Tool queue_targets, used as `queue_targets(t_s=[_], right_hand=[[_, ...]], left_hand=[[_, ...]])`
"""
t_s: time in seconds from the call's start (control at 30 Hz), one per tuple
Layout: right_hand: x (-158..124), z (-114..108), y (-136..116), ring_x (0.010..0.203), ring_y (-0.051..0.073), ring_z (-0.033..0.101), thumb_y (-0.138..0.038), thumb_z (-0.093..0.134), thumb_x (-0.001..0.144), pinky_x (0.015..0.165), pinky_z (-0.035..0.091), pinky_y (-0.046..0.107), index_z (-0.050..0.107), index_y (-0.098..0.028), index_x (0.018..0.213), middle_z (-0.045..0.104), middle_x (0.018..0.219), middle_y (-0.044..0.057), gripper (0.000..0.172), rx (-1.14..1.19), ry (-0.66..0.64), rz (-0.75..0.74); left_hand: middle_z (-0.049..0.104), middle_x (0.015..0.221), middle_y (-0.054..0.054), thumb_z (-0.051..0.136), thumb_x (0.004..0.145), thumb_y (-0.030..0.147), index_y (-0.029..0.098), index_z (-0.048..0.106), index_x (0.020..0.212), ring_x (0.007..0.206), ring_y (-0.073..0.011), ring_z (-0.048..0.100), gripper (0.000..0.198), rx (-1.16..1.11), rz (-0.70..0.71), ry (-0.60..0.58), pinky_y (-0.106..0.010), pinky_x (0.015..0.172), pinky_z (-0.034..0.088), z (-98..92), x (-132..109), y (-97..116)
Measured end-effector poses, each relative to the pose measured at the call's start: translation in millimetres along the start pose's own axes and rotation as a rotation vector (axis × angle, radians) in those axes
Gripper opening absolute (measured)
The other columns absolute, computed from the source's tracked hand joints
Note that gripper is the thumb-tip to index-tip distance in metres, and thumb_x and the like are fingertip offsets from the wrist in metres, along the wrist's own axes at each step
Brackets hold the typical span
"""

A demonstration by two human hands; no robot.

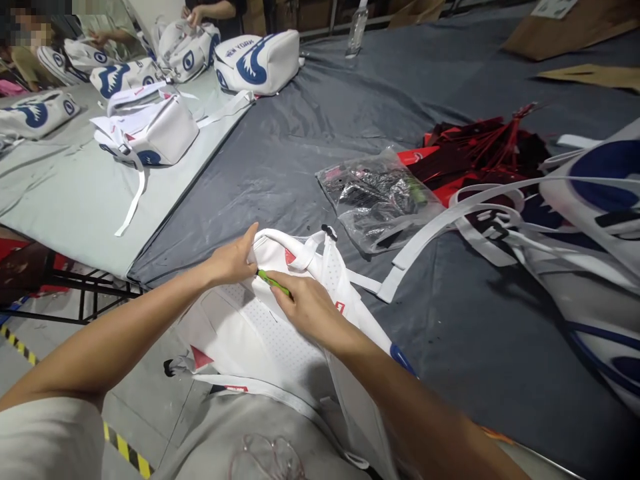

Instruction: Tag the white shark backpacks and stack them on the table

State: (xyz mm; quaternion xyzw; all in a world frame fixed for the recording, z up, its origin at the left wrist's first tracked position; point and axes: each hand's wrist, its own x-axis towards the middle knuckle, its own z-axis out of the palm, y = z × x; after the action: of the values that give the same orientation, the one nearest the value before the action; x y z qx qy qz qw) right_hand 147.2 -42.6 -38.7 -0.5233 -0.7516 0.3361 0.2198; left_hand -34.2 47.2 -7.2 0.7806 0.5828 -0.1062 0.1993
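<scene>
Two hands and one white backpack, lower centre of the frame. The backpack lies with its dotted panel uppermost, marked by small red patches and a blue edge at right. The left hand holds its upper rim; the right hand is closed around one green tool. Right of centre: one clear plastic bag. Top: one bottle. Upper left: at least five white bags.
</scene>
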Motion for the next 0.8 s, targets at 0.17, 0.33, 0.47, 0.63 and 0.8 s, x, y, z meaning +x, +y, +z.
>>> queue_targets(t_s=[0.17, 0.33, 0.47, 0.63, 0.8], right_hand=[[0, 0, 4, 0.087, 0.019, 0.067, -0.019, 0.048, 0.096, 0.072, 0.044, 0.025, 0.065, -0.028, 0.128, 0.075, 0.097, 0.002, 0.038, 0.011, 0.030, -0.026], [0, 1, -2, 0.086, 0.018, 0.067, -0.019, 0.047, 0.098, 0.071, 0.041, 0.025, 0.063, -0.027, 0.130, 0.074, 0.096, 0.003, 0.036, -0.039, -0.014, -0.038], [-2, 4, -5, 0.080, 0.018, 0.065, -0.021, 0.045, 0.100, 0.067, 0.036, 0.026, 0.058, -0.026, 0.136, 0.072, 0.092, 0.005, 0.039, -0.214, -0.024, -0.010], [-2, 4, 1, 0.079, 0.018, 0.062, -0.023, 0.040, 0.102, 0.064, 0.032, 0.027, 0.054, -0.028, 0.138, 0.070, 0.093, 0.005, 0.039, -0.323, -0.043, -0.105], [2, -1, -3, 0.074, 0.017, 0.060, -0.020, 0.038, 0.102, 0.061, 0.027, 0.029, 0.058, -0.023, 0.132, 0.069, 0.091, 0.008, 0.036, -0.432, -0.072, -0.138]], left_hand=[[0.060, 0.133, -0.014, 0.053, 0.081, 0.028, 0.016, 0.003, 0.160, 0.093, -0.0208, 0.068, 0.094, -0.072, 0.069, 0.014, -0.031, 0.084, 0.051, 2.4, -2, -8], [0.047, 0.150, -0.013, 0.048, 0.082, 0.027, 0.020, 0.010, 0.160, 0.103, -0.0235, 0.066, 0.087, -0.152, 0.111, 0.114, -0.037, 0.091, 0.051, 8.4, -9, -11], [0.043, 0.155, -0.010, 0.045, 0.084, 0.030, 0.018, 0.017, 0.159, 0.130, -0.0284, 0.053, 0.080, -0.169, 0.175, 0.222, -0.040, 0.104, 0.046, 18.3, -10, -17], [0.050, 0.149, -0.011, 0.043, 0.086, 0.030, 0.018, 0.024, 0.157, 0.129, -0.0287, 0.054, 0.074, -0.167, 0.186, 0.308, -0.042, 0.104, 0.046, 26.7, -9, -20], [0.052, 0.147, -0.011, 0.041, 0.085, 0.026, 0.015, 0.031, 0.154, 0.131, -0.0278, 0.053, 0.070, -0.167, 0.185, 0.345, -0.042, 0.106, 0.046, 29.5, -8, -19]])
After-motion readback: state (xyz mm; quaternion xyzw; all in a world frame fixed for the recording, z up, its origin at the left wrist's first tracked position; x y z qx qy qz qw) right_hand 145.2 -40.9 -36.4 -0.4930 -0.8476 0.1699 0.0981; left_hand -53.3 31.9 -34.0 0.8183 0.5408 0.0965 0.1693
